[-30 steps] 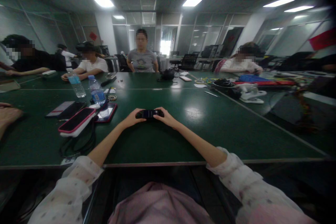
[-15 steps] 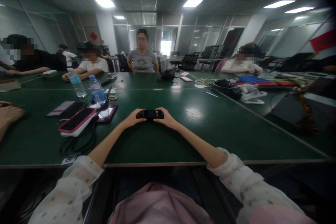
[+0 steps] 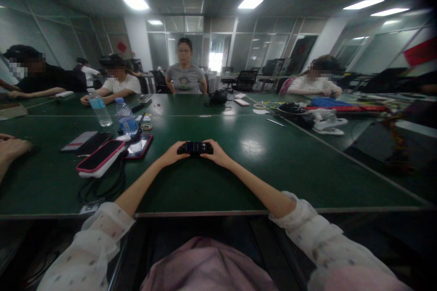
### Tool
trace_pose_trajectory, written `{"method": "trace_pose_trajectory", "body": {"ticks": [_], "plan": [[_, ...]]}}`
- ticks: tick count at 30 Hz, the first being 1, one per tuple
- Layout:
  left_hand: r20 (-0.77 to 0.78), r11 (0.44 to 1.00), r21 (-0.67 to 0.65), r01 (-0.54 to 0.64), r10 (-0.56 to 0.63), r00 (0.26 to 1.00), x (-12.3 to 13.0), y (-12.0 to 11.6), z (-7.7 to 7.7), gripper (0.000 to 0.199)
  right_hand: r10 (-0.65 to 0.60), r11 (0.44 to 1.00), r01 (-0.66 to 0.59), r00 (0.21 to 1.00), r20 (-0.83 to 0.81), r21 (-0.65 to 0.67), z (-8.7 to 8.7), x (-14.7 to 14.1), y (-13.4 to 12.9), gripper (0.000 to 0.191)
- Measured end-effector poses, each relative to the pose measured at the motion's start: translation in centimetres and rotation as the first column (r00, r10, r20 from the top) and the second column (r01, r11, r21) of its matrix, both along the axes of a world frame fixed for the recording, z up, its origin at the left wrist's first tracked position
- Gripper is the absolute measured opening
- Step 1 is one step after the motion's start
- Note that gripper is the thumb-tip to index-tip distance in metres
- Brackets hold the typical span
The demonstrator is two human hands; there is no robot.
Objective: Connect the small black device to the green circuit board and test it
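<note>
Fingers of the left hand and the right hand grip the black device, one hand wrapped round each end. Its screen is lit and faces the wearer, with the thumbs on the near side. Both hands are over the green tabletop, in from the middle of its near edge; whether the device touches the surface cannot be told.

To the left of the left hand lies a red-rimmed phone, its screen partly white. Just beside it, nearer the wearer, a pink-rimmed phone rests on a white case. Black cords trail from there toward the near edge, where a white tag lies. Farther left are a dark slab and a grey slab, side by side.

Beyond the phones, two bottles stand apart, and a tape roll lies to the right of the nearer one. Another person's hand rests at the left edge of the view.

Well beyond the right hand lie a pen and a scrap of paper. Past the pen to the right are a black bundle and a white stand. Toward the far edge sit a black pouch and a pale phone. A person in grey faces the wearer from across the tabletop.
</note>
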State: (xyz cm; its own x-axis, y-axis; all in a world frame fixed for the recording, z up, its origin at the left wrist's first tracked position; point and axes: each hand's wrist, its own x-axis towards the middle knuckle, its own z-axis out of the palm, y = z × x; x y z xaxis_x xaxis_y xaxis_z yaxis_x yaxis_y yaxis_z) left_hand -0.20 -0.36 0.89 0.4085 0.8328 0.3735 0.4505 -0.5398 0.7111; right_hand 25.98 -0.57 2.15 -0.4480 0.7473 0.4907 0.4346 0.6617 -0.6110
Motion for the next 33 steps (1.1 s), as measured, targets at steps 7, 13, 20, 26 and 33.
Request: {"method": "trace_pose_trajectory", "body": {"ticks": [7,13,20,26,33], "plan": [[-0.007,1.000,0.005,0.002,-0.002,1.000,-0.1,0.0,-0.1,0.065,-0.013,1.000,0.013,1.000,0.008,0.002,0.0,0.0,0.1,0.050],[-0.008,1.000,0.006,-0.003,0.003,1.000,-0.1,0.1,-0.2,0.062,-0.018,0.999,0.019,1.000,0.019,-0.029,0.2,0.0,-0.1,0.049],[-0.026,1.000,0.007,-0.015,0.015,1.000,-0.1,-0.2,0.0,0.058,-0.029,0.999,0.029,1.000,0.001,-0.031,-0.1,-0.1,0.1,0.050],[-0.048,0.999,0.028,-0.031,0.033,0.998,0.0,-0.3,0.2,0.055,-0.057,0.997,0.057,0.998,-0.006,-0.059,-0.5,0.0,0.4,0.049],[-0.052,0.999,0.047,-0.022,0.025,0.998,0.0,0.0,0.0,0.055,-0.082,0.994,0.082,0.997,0.008,-0.077,-0.8,0.0,0.6,0.051]]}}
